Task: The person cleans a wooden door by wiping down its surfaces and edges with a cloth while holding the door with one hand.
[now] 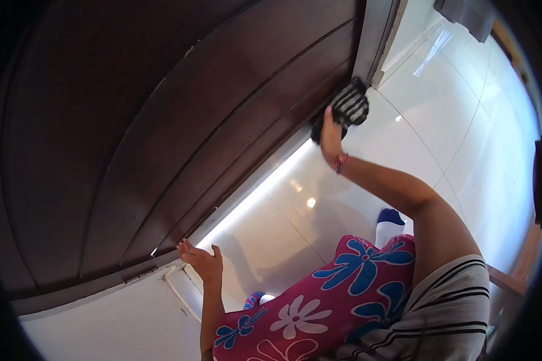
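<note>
My right hand (331, 139) is at the foot of a dark brown wooden door (180, 120), near the frame's corner. It holds a black item with white stripes (349, 103), soft-looking, though what it is I cannot make out. Part of that item lies behind the hand, against the door's lower edge. My left hand (202, 260) is near the hinge side of the door, low down, with its fingers apart and nothing in it. The fingertips reach the door's bottom edge; whether they touch it is unclear.
Glossy pale floor tiles (295, 210) run along the door, with bright light in the gap beneath it. A white wall (120, 328) is at lower left. My lap has pink flowered cloth (319, 301), and a socked foot (390, 225) shows. Grey cloth (468, 17) hangs at upper right.
</note>
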Demonstrator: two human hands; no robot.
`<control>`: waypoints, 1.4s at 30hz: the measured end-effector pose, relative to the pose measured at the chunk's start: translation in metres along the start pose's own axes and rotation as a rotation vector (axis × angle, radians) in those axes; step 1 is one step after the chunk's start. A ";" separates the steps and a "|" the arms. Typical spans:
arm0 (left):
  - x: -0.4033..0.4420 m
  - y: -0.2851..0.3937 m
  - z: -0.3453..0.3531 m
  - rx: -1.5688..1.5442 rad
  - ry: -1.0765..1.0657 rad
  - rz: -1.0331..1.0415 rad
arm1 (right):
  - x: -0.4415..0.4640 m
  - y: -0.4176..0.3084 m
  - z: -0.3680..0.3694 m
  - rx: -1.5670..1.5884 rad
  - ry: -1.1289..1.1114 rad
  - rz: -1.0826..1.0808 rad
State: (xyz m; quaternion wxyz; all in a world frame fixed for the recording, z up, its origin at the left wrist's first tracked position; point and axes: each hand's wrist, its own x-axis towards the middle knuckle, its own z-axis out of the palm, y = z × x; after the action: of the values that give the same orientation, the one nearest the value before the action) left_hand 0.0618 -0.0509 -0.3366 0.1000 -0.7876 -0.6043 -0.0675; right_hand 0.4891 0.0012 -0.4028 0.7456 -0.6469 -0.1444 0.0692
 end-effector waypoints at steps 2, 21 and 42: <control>-0.001 0.000 0.007 0.009 0.036 -0.010 | -0.013 0.024 -0.010 0.072 -0.208 0.428; 0.002 0.006 -0.007 -0.032 0.019 -0.048 | -0.013 -0.029 0.034 0.108 0.068 1.016; -0.001 0.002 0.005 0.015 0.026 -0.026 | -0.049 -0.053 0.017 0.948 -0.415 1.026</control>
State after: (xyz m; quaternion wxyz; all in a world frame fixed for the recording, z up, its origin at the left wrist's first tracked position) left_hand 0.0630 -0.0509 -0.3418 0.1127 -0.7780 -0.6136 -0.0745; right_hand 0.4331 -0.0046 -0.3542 0.7766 -0.2143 0.0844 0.5863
